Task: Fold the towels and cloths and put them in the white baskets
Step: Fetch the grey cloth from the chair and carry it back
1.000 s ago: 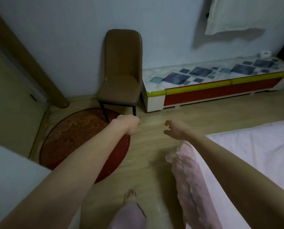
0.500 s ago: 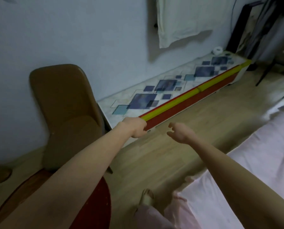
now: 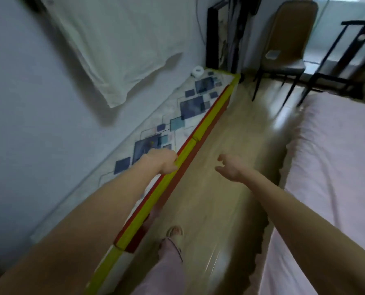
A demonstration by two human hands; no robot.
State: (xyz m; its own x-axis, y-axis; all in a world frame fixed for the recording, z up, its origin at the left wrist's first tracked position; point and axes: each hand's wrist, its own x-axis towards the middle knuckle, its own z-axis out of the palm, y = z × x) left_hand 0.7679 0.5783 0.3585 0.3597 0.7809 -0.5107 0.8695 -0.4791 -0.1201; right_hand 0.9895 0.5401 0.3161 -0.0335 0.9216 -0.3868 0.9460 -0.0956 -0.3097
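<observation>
While both hands reach forward holding nothing, no folding is under way and no white basket shows, so by my judgement nearly all of the task is left. The left hand (image 3: 163,163) is curled into a loose fist, its grip closed on nothing; the right hand (image 3: 228,169) hangs with fingers loosely bent and apart, its grip slack. One pale cloth (image 3: 117,43) hangs on the far left wall above the low desk (image 3: 190,116), perhaps one of the task's cloths, though I cannot tell. By count: two hands, one hanging cloth, one low desk, one roll (image 3: 197,71) at its far end, one brown chair (image 3: 288,43), one bed (image 3: 334,167) at right, no baskets.
</observation>
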